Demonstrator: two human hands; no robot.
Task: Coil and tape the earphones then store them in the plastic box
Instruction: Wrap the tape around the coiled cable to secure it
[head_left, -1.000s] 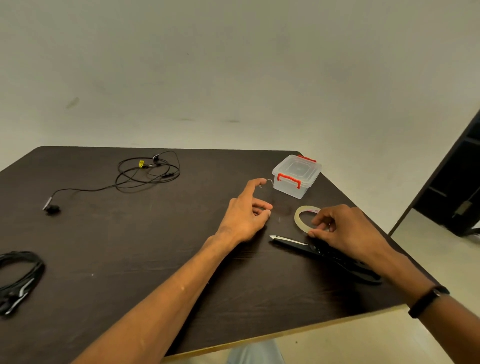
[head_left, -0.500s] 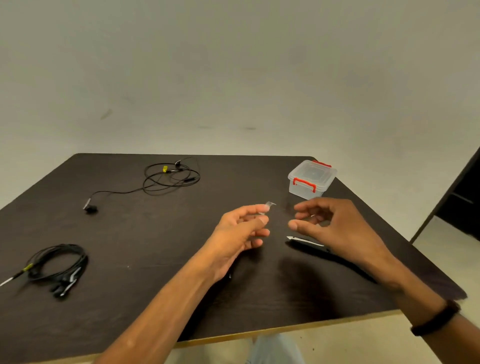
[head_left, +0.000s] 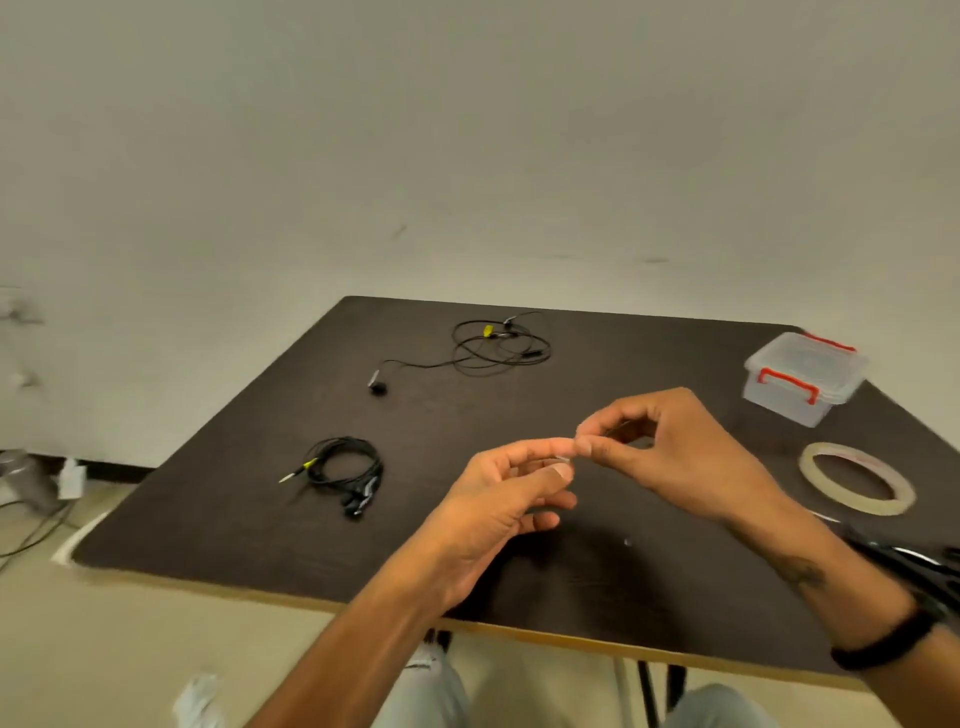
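My left hand (head_left: 506, 499) and my right hand (head_left: 670, 452) meet above the middle of the dark table (head_left: 234, 514), both pinching a small clear piece of tape (head_left: 570, 453) between fingertips. A coiled black earphone set (head_left: 349, 473) with a yellow-tipped plug lies left of my hands. A loose, uncoiled earphone set (head_left: 493, 345) lies at the far side. The clear plastic box (head_left: 802, 376) with red latches stands shut at the far right. The tape roll (head_left: 857, 486) lies flat to the right.
Black scissors (head_left: 904, 558) lie at the right, partly hidden behind my right forearm. The table's near edge runs just below my wrists. On the floor at the left are cables and a small white object.
My right hand came up to join the left on the tape piece. The view swung left, so the box, roll and scissors now sit further right.
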